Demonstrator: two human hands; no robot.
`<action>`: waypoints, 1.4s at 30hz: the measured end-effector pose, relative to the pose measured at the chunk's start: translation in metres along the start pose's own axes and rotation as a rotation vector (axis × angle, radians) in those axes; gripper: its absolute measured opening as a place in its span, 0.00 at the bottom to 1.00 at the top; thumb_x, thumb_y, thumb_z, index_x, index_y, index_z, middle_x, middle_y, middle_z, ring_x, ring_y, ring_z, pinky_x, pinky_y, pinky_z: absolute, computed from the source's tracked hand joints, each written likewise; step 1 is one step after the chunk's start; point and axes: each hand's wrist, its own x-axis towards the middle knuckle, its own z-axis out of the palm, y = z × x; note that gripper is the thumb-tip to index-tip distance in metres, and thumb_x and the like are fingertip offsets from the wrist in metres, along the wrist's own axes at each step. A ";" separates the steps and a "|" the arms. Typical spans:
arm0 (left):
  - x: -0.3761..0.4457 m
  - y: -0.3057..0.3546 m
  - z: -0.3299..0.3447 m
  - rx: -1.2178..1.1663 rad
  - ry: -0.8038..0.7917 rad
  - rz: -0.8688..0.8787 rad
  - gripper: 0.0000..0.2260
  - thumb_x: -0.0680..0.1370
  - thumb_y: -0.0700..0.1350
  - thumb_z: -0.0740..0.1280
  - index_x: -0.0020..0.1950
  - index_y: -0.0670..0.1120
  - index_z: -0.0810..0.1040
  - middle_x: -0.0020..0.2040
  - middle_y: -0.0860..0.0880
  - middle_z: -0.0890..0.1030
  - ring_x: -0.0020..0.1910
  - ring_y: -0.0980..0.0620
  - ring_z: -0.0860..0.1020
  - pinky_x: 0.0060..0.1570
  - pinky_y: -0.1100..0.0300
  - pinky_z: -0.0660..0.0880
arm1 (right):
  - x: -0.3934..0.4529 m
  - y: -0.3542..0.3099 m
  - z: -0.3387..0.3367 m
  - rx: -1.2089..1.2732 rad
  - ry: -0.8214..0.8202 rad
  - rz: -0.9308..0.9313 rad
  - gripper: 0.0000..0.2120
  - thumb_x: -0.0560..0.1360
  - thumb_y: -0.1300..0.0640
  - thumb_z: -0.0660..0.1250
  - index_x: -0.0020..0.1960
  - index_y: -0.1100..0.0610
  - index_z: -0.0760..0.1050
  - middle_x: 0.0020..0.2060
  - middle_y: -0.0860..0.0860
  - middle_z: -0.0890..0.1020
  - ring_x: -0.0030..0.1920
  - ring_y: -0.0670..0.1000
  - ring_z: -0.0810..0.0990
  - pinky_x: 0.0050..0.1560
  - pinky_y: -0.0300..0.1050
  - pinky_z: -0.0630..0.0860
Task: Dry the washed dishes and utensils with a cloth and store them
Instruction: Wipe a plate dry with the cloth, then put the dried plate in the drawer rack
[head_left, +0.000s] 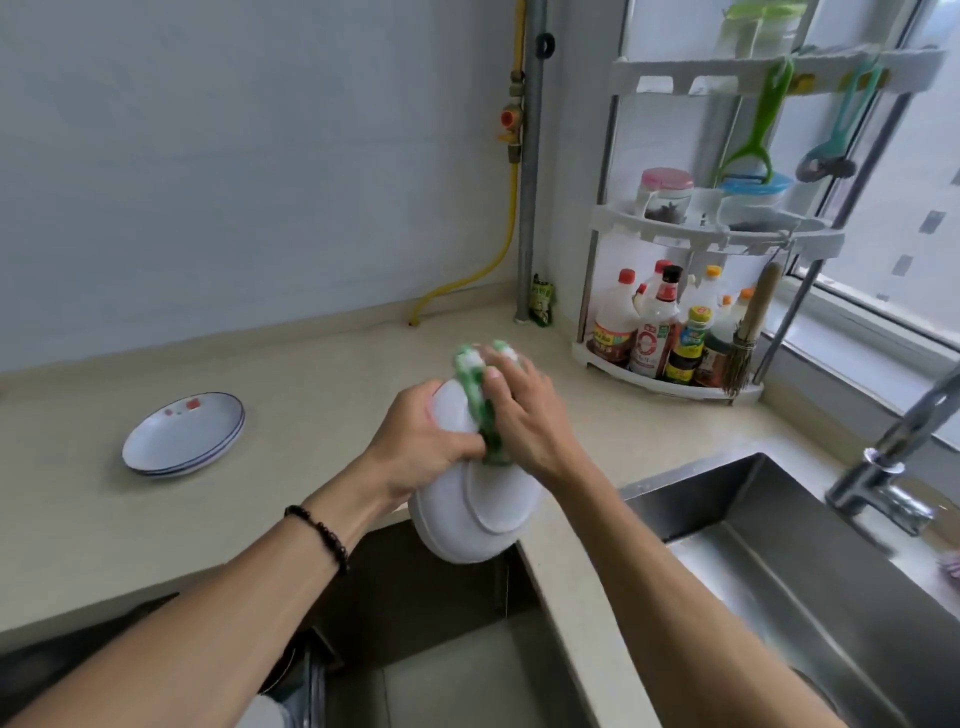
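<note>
Left hand (421, 441) grips bowl (475, 514) over counter (311, 374) edge; right hand (524, 410) presses cloth (485, 410) against it; plates (182, 436) stacked near counter's left edge, seemingly dried, storing left.

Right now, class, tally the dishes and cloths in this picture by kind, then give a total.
Bowls: 1, white bowl, held in the left hand
Plates: 2, stacked plates on the counter
Cloths: 1, green-and-white cloth under the right hand
Total: 4
</note>
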 end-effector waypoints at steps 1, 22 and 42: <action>-0.006 -0.006 -0.014 0.003 -0.012 0.024 0.18 0.67 0.28 0.75 0.53 0.44 0.80 0.47 0.46 0.85 0.47 0.48 0.84 0.43 0.59 0.79 | -0.006 -0.013 0.021 -0.068 -0.032 -0.081 0.22 0.84 0.44 0.49 0.73 0.44 0.70 0.75 0.50 0.68 0.74 0.51 0.62 0.70 0.50 0.58; -0.216 -0.230 -0.363 1.040 -0.217 0.506 0.23 0.58 0.40 0.74 0.47 0.55 0.69 0.26 0.52 0.73 0.24 0.49 0.65 0.27 0.63 0.56 | -0.129 -0.133 0.383 0.629 -0.369 0.946 0.16 0.65 0.63 0.70 0.52 0.67 0.78 0.43 0.64 0.79 0.40 0.60 0.80 0.45 0.55 0.78; -0.325 -0.551 -0.441 -0.037 0.277 -0.876 0.14 0.72 0.45 0.72 0.57 0.49 0.75 0.48 0.47 0.83 0.42 0.48 0.83 0.36 0.54 0.81 | -0.239 -0.037 0.657 0.132 -0.617 1.131 0.01 0.75 0.71 0.63 0.45 0.67 0.72 0.32 0.61 0.78 0.25 0.54 0.77 0.27 0.41 0.73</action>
